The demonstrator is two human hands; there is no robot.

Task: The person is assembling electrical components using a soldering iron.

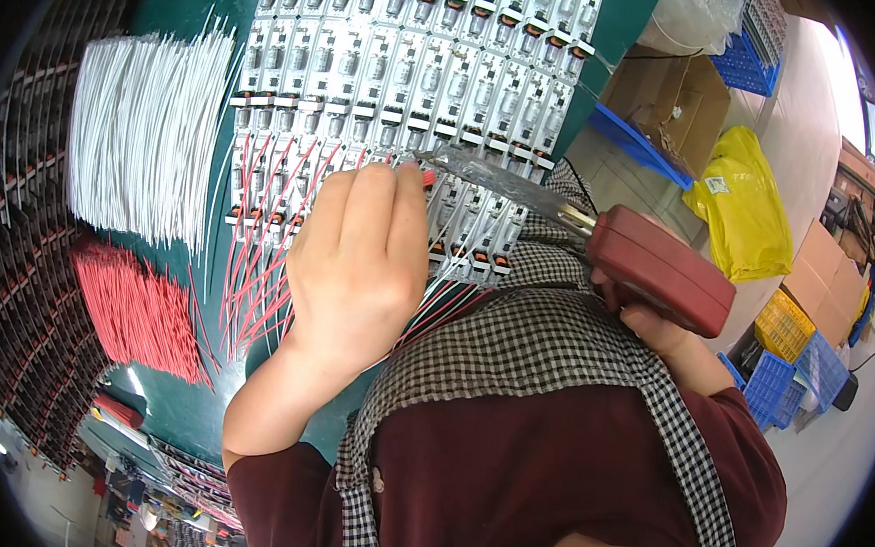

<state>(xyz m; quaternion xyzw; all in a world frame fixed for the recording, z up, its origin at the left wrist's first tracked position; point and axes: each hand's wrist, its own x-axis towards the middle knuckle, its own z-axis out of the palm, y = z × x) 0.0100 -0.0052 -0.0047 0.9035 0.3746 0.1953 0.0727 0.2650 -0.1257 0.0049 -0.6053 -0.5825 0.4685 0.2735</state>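
Note:
My left hand (366, 248) is closed above the small boards, its fingers bunched; red wire ends (429, 178) stick out by its fingertips. My right hand (651, 323), partly hidden, grips a dark red soldering gun (663, 272). The gun's long wrapped barrel (512, 184) points left, its tip close to the left fingertips. Under both lies a sheet of white circuit boards (365, 72) in rows, bearing small dark and orange parts. Loose red and white wires (258, 284) run from the lower row of boards toward me.
Left on the green table (190, 409) lie a pile of white wires (144, 141) and a pile of red wires (139, 307). Dark racked parts (30, 238) line the far left. Right stand a cardboard box (673, 104), a yellow bag (749, 209) and blue crates (770, 388).

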